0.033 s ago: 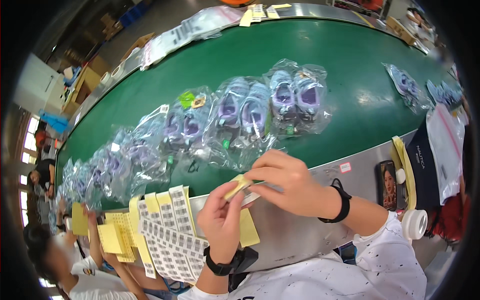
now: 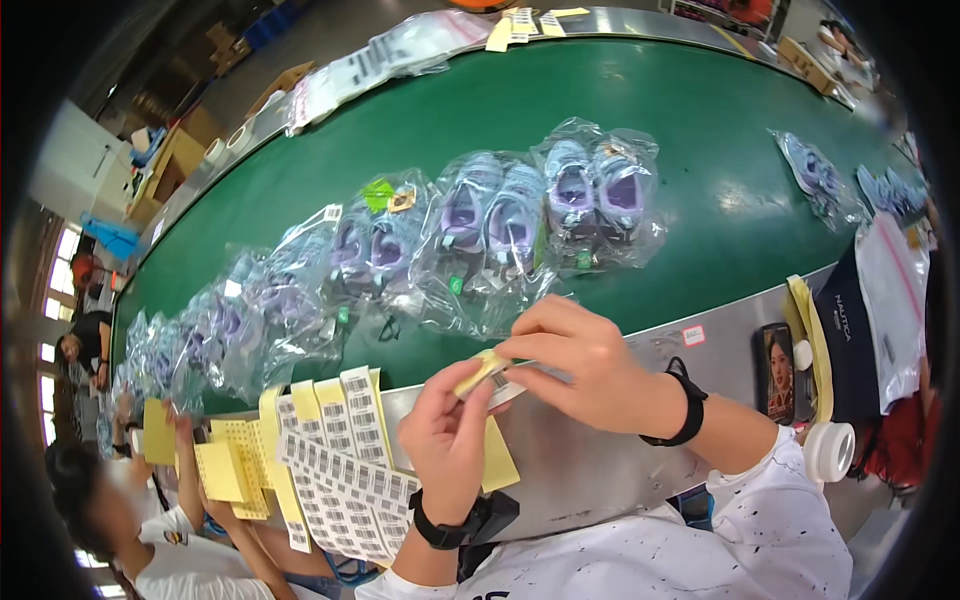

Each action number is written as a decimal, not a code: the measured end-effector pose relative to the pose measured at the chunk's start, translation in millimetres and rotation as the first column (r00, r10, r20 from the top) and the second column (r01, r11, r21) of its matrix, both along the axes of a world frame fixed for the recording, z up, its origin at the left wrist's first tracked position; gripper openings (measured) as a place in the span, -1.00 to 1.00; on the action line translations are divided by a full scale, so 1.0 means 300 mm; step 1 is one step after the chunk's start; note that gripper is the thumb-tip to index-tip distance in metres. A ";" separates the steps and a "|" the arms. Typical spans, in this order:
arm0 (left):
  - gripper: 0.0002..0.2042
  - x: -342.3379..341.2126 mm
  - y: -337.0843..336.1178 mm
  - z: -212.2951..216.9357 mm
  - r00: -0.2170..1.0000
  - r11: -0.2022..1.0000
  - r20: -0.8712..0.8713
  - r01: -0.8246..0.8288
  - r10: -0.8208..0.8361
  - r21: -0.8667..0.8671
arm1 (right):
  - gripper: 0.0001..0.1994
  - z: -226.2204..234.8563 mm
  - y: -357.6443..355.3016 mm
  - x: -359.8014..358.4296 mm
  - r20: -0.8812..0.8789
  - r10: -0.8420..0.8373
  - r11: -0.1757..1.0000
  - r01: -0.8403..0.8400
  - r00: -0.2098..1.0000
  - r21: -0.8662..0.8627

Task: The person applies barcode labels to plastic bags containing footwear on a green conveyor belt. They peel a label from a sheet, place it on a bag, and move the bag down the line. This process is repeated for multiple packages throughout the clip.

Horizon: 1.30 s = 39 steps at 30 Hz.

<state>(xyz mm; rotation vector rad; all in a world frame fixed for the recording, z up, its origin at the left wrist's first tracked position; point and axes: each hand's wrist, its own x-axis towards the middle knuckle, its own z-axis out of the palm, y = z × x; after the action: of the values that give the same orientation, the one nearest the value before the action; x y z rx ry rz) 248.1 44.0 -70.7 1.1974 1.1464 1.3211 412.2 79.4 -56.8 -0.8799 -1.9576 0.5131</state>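
Over the metal table edge, my left hand [image 2: 447, 432] pinches a small yellow-backed label strip [image 2: 478, 374] between thumb and fingers. My right hand [image 2: 578, 358] meets it from the right, thumb and forefinger closed on the strip's upper end. Part of a white printed face shows beneath the strip. Beyond my hands, on a green belt [image 2: 690, 120], lies a row of blue-and-purple shoes in clear plastic bags; the bagged pair [image 2: 490, 212] in front of my hands and another bagged pair [image 2: 597, 190] are nearest.
Barcode label sheets [image 2: 340, 490] and yellow backing paper [image 2: 222, 474] overlap the table edge at left, beside a co-worker [image 2: 180, 550]. To the right are a phone [image 2: 774, 372], a tape roll [image 2: 829, 450] and a dark box [image 2: 848, 345]. Plastic bags [image 2: 395, 65] lie along the far edge.
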 end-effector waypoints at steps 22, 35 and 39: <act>-0.80 -0.031 -0.016 -0.002 0.995 0.999 -0.091 0.038 -0.036 0.012 | -0.82 0.006 -0.014 0.011 0.189 -0.083 0.940 0.013 0.978 0.341; -0.78 -0.019 -0.004 0.017 0.997 0.991 0.047 0.067 -0.062 -0.112 | -0.71 -0.015 -0.039 0.023 0.250 -0.147 0.890 0.018 0.957 0.455; -0.73 -0.014 -0.004 0.010 0.994 0.986 0.042 0.108 -0.103 -0.130 | -0.79 -0.012 -0.038 0.027 0.174 -0.097 0.955 0.042 0.980 0.294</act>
<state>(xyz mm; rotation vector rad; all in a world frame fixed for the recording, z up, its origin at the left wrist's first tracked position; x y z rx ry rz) 243.8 42.9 -67.8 1.1188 1.1120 1.1644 420.3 68.0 -60.5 -0.8285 -2.0952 0.0990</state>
